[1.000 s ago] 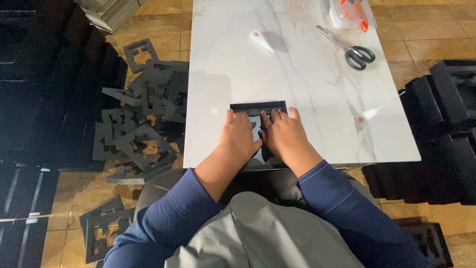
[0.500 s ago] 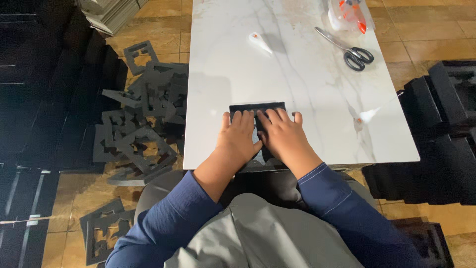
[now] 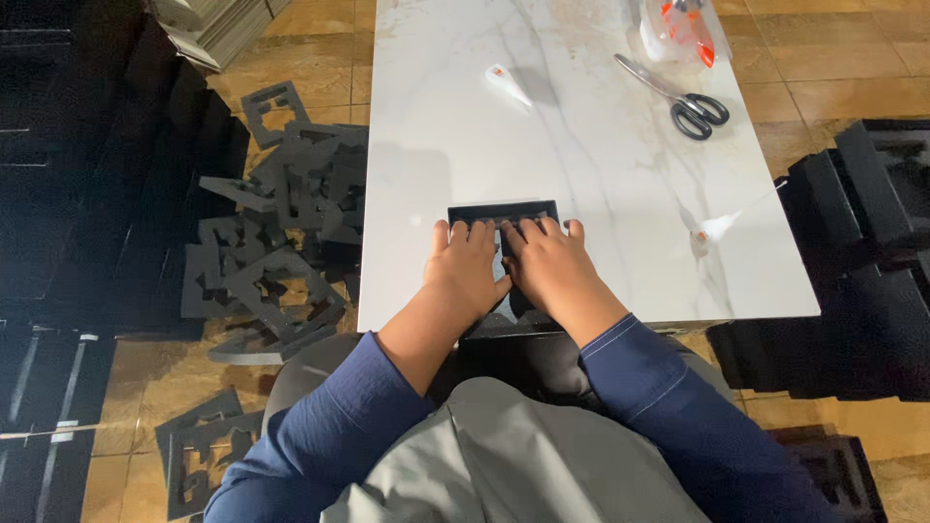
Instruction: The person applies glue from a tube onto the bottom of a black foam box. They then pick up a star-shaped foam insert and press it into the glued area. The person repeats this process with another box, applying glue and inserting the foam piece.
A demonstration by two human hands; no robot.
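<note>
Black rectangular foam piece lies flat near the marble table's front edge, largely covered, far edge exposed.

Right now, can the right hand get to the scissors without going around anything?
Probably yes. The right hand lies flat on the dark foam piece, and the marble tabletop between it and the scissors looks bare. The small tube lies off to the side.

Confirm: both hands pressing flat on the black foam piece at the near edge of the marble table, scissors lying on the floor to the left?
Not quite. The scissors lie on the marble table, at its far right, not on the floor. The rest holds: in the head view the left hand and right hand press flat on the black foam piece near the table's near edge.
</note>
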